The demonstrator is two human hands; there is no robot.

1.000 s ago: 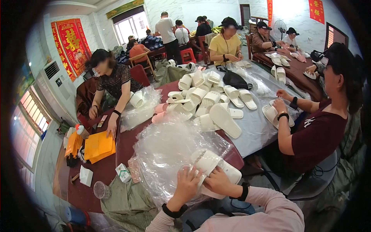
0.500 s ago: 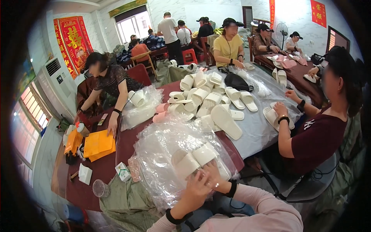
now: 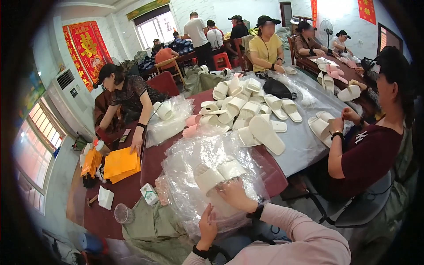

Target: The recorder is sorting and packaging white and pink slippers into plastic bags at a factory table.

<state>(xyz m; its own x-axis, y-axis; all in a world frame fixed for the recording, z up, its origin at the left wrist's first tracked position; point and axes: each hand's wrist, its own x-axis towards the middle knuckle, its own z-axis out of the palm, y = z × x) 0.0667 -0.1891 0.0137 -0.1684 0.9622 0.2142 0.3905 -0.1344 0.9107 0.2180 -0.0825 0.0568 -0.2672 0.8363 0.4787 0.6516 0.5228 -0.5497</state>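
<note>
A pair of white slippers lies side by side among clear plastic bags in front of me, straps facing away. I cannot tell whether plastic covers them. My right hand is at their near end, its fingers bent against the soles and partly hidden. Closer to me, my left hand is raised at the near side of the bags, apart from the slippers. Its fingers are stretched upward, with nothing visible in them.
Beyond the bags lies a heap of white slippers with a black bag. Orange envelopes, a small carton and a clear plastic cup are at left. Co-workers sit around the tables; one at right handles slippers.
My left hand has come off the slippers and moved down and left toward me. My right hand stays at the slippers. At right, a co-worker's hands have lifted off a slipper pair.
</note>
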